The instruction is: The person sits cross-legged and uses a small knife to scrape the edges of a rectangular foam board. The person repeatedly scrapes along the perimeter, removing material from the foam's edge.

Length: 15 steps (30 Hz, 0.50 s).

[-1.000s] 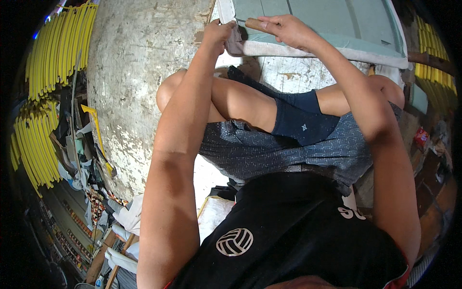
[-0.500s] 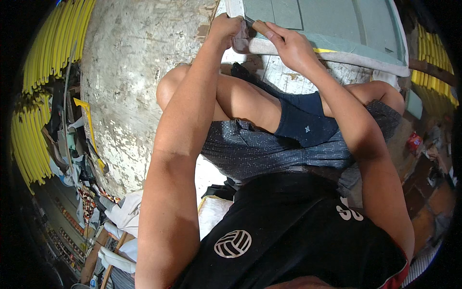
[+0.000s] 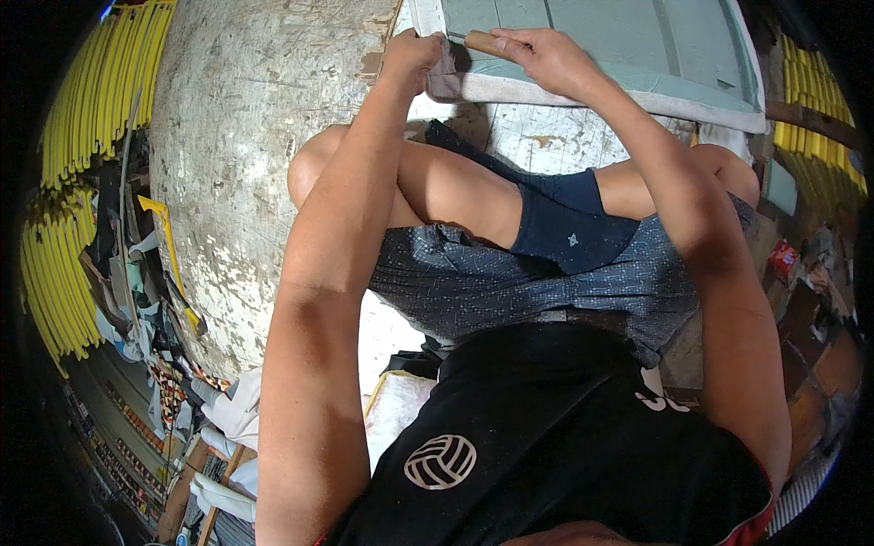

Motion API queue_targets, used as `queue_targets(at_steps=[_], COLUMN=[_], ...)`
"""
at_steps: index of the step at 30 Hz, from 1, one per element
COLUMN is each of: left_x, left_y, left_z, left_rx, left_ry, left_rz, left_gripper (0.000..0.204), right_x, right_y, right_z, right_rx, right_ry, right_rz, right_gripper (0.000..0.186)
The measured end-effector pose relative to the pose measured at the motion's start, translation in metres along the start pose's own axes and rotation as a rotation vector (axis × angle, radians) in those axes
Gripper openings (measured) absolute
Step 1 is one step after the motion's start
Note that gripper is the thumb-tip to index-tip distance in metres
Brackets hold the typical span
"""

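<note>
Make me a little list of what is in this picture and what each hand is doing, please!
Left hand: pinches the whitish cloth edge of a pale green flat panel
Right hand: grips a brown wooden tool handle against that panel
Surface: worn, paint-stained grey worktable
Left side: yellow strips in rows

A worn, scratched whitish bench (image 3: 246, 146) is filling the upper left of the view. Bundles of yellow rods (image 3: 100, 100) are curving along the left and right edges. Scraps and clutter (image 3: 155, 300) are lying below, under dim, warm light.
</note>
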State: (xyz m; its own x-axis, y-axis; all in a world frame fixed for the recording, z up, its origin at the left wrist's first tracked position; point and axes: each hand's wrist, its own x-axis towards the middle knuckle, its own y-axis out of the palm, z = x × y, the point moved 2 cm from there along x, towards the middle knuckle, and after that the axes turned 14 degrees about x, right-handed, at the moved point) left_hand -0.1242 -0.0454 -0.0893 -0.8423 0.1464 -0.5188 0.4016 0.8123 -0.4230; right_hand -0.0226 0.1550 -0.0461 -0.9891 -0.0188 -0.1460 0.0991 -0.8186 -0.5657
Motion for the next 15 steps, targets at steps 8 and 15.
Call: queue_targets(at_steps=[8, 15], left_x=[0.014, 0.022], left_y=[0.001, -0.004], left_z=[0.011, 0.013], left_rx=[-0.008, 0.118], left_ry=[-0.007, 0.044], left_rz=[0.037, 0.052], left_gripper=[0.033, 0.031], right_x=[-0.018, -0.013], right_y=[0.009, 0.018], right_z=[0.006, -0.003], right_rx=[-0.365, -0.078], right_ry=[-0.265, -0.129], right_rz=[-0.136, -0.152], right_gripper=[0.037, 0.041])
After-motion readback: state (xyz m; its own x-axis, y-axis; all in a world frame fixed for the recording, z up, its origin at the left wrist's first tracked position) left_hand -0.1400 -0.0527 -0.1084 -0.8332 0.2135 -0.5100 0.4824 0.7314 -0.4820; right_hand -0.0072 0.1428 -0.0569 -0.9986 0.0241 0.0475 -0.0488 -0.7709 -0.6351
